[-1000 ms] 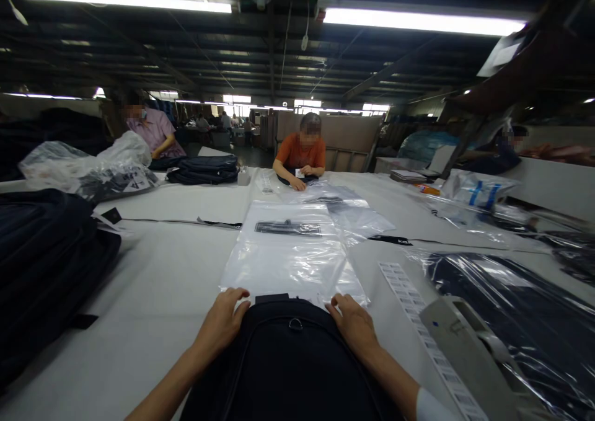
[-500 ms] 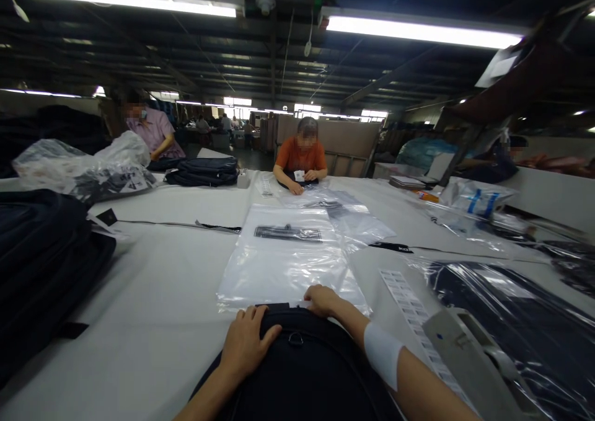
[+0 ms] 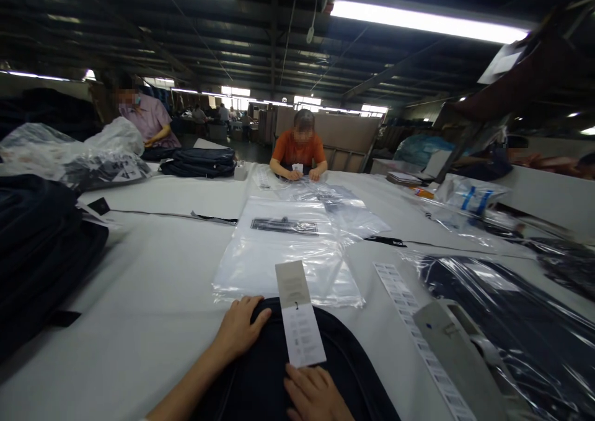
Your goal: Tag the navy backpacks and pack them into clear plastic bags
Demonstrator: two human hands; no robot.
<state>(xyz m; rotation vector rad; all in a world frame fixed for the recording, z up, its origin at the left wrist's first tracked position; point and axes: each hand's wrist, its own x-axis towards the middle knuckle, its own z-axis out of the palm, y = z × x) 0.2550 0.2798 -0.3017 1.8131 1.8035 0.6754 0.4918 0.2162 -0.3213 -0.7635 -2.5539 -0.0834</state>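
Note:
A dark navy backpack lies in front of me at the table's near edge. My left hand grips its upper left edge, thumb on the front and fingers curled over the rim. Across the top of the bag runs a long white and grey hang tag, unfolded, its printed side up. My right hand is closed at the tag's lower end, fingertips on its bottom edge. Just beyond the bag's top sits a stack of clear plastic bags with a black printed panel.
At right are a sheet of labels, a grey dispenser and a plastic-wrapped dark bag. Dark backpacks are piled at left. A co-worker in orange works across the table; another person in pink is farther left.
My right hand has come from behind the backpack's top down onto its front, bringing the hang tag into sight. My left hand still holds the upper left edge.

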